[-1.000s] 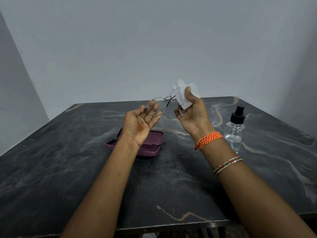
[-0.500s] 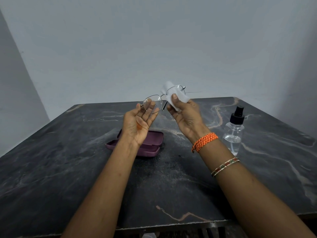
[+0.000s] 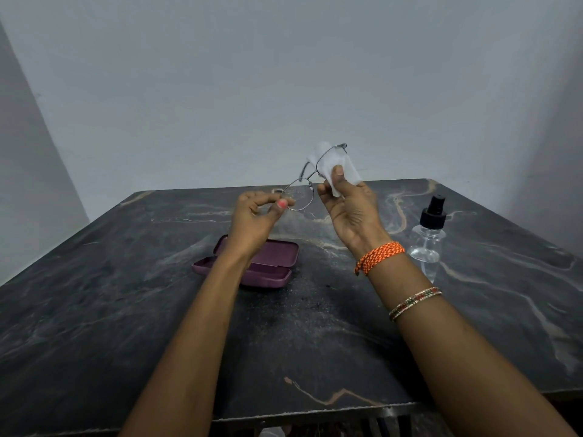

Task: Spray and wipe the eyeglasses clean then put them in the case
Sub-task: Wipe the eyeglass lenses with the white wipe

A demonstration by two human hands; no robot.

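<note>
Both hands are busy above the case (image 3: 252,263): the left hand (image 3: 257,219) pinches the eyeglasses (image 3: 310,181) at one rim, seemingly to steady the frame, while the right hand (image 3: 348,205) presses a white wipe (image 3: 336,167) around the other lens, thumb in front. Open and waiting, the purple case lies on the dark marbled counter (image 3: 126,310). Right of the case stands the spray bottle (image 3: 429,234). Behind the case rises a plain grey wall (image 3: 284,74).

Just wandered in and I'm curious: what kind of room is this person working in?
Hard to say; probably a plain room indoors, set up for filming. A dark marble-patterned table stands against bare grey walls, holding only an open maroon eyeglass case and a clear spray bottle.
</note>
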